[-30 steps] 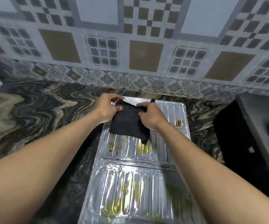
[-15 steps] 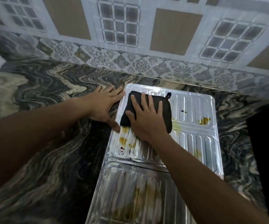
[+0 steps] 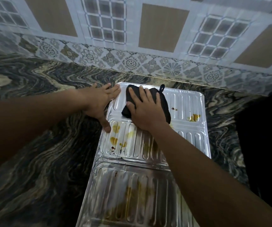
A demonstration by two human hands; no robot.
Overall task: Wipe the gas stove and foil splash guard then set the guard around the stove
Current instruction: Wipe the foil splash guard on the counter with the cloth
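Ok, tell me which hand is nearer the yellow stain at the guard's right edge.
Right. The right hand presses the black cloth just left of that stain; the left hand rests flat at the foil guard's far left edge.

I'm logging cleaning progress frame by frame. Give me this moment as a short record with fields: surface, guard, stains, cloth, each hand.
surface: marbled dark counter, tiled wall behind
guard: foil guard lying flat on the counter, ribbed panels
stains: yellow-brown spots near the left edge, one patch at the right, smears on the near panel
cloth: black cloth with a loop, on the far panel
left hand: left hand flat, pressing the guard's left edge
right hand: right hand spread flat on the cloth
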